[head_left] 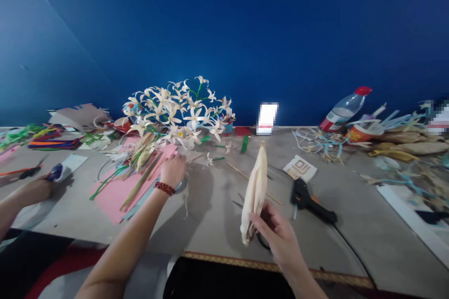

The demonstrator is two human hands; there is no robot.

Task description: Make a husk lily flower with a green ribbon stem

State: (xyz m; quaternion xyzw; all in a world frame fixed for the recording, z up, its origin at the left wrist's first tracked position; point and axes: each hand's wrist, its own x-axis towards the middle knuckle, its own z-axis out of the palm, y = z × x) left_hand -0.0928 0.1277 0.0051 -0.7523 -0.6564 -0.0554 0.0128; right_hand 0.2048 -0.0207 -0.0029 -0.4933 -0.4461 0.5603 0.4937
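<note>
In the head view my right hand is closed on a pale dried corn husk, thumb in front. The husk stands roughly upright, its narrow end at the top. Behind it lie scissors, mostly hidden by the husk and hand. My left hand, with a red beaded bracelet at the wrist, is at the edge of the pink paper, beside a pile of husk strips and green stems. Its fingers are curled down; what they grip, if anything, is hidden.
White husk flowers stand at the back. A black glue gun with a cord lies to the right, near thin sticks. A plastic bottle leans at the wall. Another person's hand is at the left.
</note>
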